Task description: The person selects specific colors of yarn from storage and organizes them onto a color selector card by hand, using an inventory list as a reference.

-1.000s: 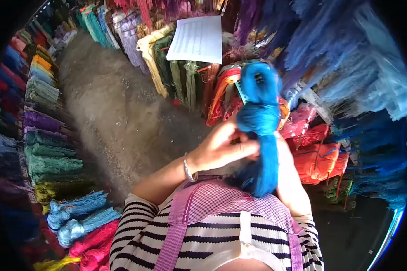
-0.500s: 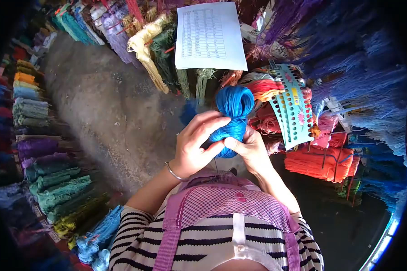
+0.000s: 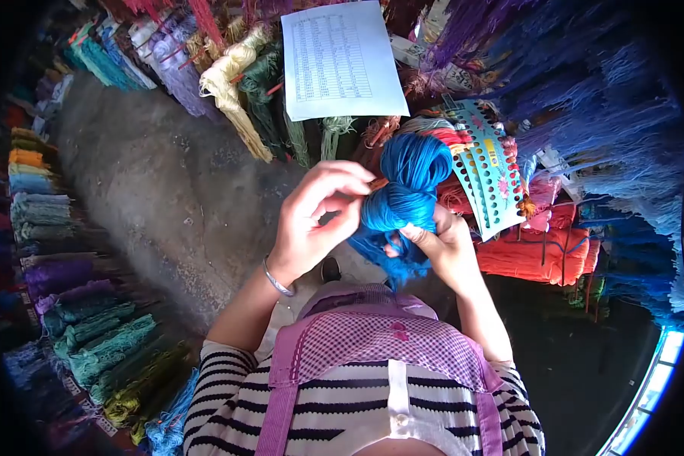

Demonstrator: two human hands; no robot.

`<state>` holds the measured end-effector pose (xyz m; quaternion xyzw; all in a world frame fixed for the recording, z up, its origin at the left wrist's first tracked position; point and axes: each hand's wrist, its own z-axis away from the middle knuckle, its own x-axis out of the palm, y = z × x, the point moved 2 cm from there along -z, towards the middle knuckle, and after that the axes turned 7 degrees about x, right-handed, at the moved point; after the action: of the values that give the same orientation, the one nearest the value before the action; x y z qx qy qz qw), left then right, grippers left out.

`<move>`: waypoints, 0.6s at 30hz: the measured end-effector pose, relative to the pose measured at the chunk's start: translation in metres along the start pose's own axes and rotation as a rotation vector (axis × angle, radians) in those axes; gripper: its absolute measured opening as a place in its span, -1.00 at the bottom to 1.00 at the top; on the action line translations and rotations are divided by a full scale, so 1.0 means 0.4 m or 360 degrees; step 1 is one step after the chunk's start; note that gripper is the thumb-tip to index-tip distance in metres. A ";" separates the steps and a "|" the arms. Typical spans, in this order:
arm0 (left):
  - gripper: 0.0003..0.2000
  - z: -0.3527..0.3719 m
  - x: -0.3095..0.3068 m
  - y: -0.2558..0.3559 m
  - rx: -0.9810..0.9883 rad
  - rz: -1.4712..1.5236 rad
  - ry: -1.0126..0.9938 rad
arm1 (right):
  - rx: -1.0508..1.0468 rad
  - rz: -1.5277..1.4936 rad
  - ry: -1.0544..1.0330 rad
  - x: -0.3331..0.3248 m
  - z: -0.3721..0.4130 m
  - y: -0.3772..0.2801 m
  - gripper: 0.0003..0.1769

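Note:
A knotted skein of glossy blue thread [image 3: 403, 205] is held up in front of my chest, its looped top bulging upward and loose strands hanging below. My right hand [image 3: 448, 243] grips its right lower side, thumb across the front and some fingers hidden behind the thread. At the skein's left edge is my left hand [image 3: 319, 216], with fingers curved and a gap between thumb and fingers. Its fingertips are right beside the thread, near a small orange-brown bit [image 3: 378, 184]. A silver bracelet [image 3: 278, 278] circles my left wrist.
Beyond the skein lies a printed sheet [image 3: 344, 64] over hanging thread bundles. To its right are a turquoise card with holes [image 3: 482, 171] and a red-orange bundle [image 3: 536, 257]. Colored skeins [image 3: 102, 346] line the left, blue threads [image 3: 608, 129] the right. Grey floor [image 3: 159, 175] shows between.
My left hand has come off the front of the skein to its left side. The skein has shifted slightly right in my right hand, and loose strands now hang below it.

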<state>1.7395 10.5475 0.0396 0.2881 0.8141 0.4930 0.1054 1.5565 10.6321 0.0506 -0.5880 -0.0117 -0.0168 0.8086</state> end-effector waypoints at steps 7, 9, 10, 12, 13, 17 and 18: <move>-0.43 -0.004 0.076 0.006 0.0209 -0.0389 -0.0112 | 0.0059 -0.0655 -0.0177 0.011 -0.001 -0.020 -0.71; -0.46 0.016 0.083 0.000 0.0135 -0.0652 -0.0047 | 0.0123 -0.0626 -0.0235 -0.003 0.010 -0.018 -0.70; -0.49 0.019 0.084 -0.007 0.0086 -0.0600 -0.0038 | 0.0122 -0.0585 -0.0247 -0.020 0.017 -0.015 -0.70; -0.59 0.015 0.073 0.000 0.0104 -0.0561 -0.0092 | 0.0059 -0.0515 -0.0283 -0.051 0.034 -0.014 -0.71; -0.59 0.016 0.083 0.010 0.0118 -0.0562 -0.0075 | 0.0119 -0.0422 -0.0311 -0.060 0.045 -0.015 -0.69; -0.53 0.048 0.141 0.057 0.0268 -0.0739 -0.0051 | -0.0086 0.0070 -0.0266 -0.081 0.082 0.002 -0.69; -0.53 0.050 0.155 0.065 0.0421 -0.0864 -0.0086 | -0.0109 0.0247 -0.0184 -0.088 0.093 0.008 -0.69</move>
<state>1.7078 10.6069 0.0592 0.0842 0.9154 0.3287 0.2165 1.5214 10.6691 0.0576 -0.6146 -0.0123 0.0794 0.7848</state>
